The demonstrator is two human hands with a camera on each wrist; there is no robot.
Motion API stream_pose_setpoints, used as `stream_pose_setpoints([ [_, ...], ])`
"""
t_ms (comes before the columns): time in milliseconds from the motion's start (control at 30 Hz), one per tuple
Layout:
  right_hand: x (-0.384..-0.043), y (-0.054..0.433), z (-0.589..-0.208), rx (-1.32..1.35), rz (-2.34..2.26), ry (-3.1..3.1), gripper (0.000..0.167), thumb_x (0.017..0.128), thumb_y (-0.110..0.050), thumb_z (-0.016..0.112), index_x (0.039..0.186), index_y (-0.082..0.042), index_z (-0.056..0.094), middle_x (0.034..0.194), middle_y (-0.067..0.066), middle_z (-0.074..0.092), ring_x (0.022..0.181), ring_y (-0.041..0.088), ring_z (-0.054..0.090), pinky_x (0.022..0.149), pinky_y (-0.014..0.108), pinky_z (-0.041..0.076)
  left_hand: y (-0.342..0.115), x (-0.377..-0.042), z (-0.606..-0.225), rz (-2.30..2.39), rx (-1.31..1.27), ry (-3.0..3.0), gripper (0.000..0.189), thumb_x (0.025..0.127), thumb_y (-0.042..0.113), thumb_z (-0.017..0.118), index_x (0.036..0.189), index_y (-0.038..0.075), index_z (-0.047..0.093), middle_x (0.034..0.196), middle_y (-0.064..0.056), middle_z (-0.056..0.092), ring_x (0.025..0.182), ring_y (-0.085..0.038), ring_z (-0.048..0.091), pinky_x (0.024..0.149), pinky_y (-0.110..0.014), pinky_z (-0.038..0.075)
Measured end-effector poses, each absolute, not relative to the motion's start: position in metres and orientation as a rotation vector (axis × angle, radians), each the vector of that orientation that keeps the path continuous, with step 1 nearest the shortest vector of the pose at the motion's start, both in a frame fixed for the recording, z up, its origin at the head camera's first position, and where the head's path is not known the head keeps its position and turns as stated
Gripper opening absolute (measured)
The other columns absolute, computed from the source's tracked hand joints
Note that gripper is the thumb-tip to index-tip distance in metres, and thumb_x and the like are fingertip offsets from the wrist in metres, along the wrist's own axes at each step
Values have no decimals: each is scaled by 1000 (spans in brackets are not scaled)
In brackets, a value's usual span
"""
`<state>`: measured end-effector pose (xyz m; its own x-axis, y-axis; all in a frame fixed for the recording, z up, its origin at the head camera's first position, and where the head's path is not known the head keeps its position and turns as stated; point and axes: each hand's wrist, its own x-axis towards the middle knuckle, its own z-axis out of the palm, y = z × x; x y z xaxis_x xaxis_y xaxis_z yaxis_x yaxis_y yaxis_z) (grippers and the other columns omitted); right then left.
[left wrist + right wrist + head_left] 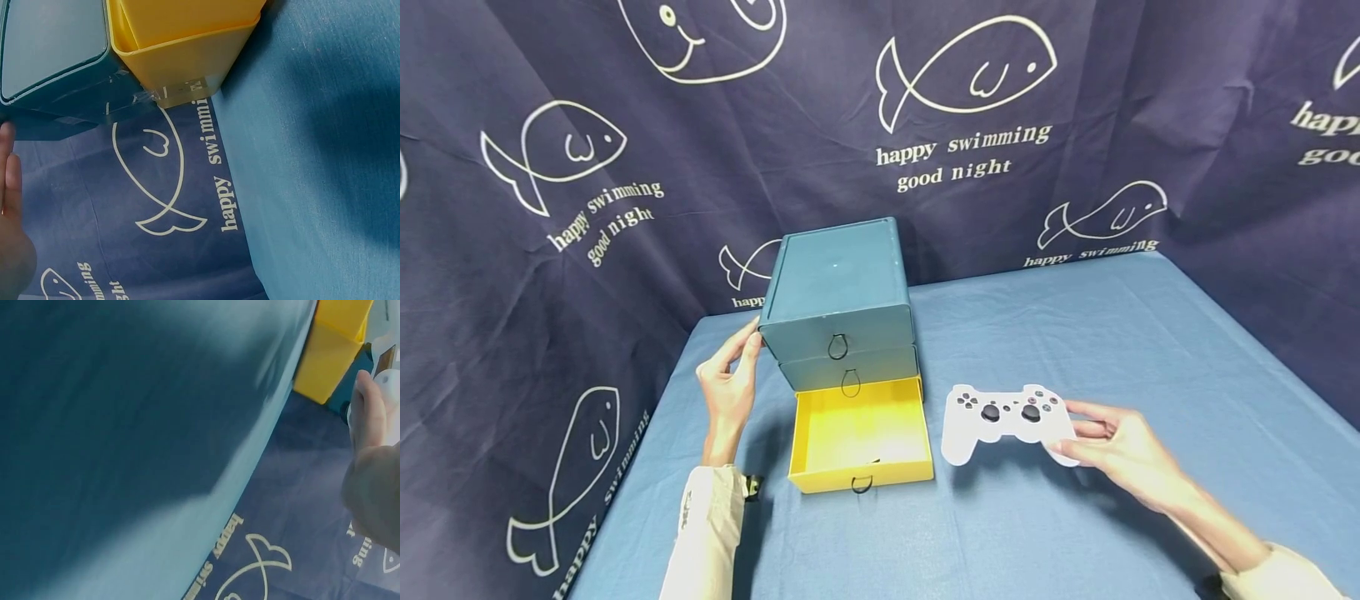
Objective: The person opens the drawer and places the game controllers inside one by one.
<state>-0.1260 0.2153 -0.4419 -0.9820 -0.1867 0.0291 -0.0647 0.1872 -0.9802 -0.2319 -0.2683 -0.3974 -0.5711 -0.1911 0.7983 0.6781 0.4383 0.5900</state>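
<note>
A small blue drawer box (pixel 838 279) stands near the back of the table, its yellow bottom drawer (pixel 865 429) pulled out toward me. A small dark mark shows near that drawer's front wall. My left hand (pixel 730 379) touches the box's left side by the top front corner, fingers fairly straight in the left wrist view. Right of the drawer, my right hand (pixel 1123 454) grips a white game controller (pixel 1009 417) by its right handle, buttons and sticks facing me. Only part of the controller shows at the right wrist view's edge.
Blue cloth covers the table (pixel 1037 542). Dark blue curtain (pixel 970 208) with white fish drawings and lettering hangs behind and at both sides. Two upper drawers with black loop pulls (pixel 838 347) are closed above the yellow one.
</note>
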Motion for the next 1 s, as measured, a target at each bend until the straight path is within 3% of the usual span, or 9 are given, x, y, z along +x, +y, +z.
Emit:
stream_pose_setpoints([
  [267, -132, 188, -441, -359, -2102, 2123, 66, 91, 10, 70, 142, 29, 33, 113, 18, 74, 93, 16, 75, 76, 34, 60, -268, -230, -396, -1255, -426, -1824, 29, 94, -6, 71, 122, 2, 76, 101, -15, 78, 89, -5, 73, 88, -23, 53],
  [700, -138, 158, -438, -341, -2134, 2042, 65, 91, 7, 71, 143, 25, 37, 117, 29, 70, 96, 15, 74, 80, 34, 59, -266, -230, -395, -1232, -388, -1828, 29, 92, -13, 70, 120, -5, 75, 99, -20, 77, 87, -3, 71, 87, -19, 52],
  [1000, -144, 141, -437, -285, -2141, 2023, 68, 89, 4, 73, 144, 23, 39, 119, 32, 68, 94, 15, 74, 80, 33, 59, -269, -229, -394, -1238, -443, -1834, 29, 95, -3, 72, 123, 4, 76, 101, -15, 78, 88, -22, 75, 89, -24, 54],
])
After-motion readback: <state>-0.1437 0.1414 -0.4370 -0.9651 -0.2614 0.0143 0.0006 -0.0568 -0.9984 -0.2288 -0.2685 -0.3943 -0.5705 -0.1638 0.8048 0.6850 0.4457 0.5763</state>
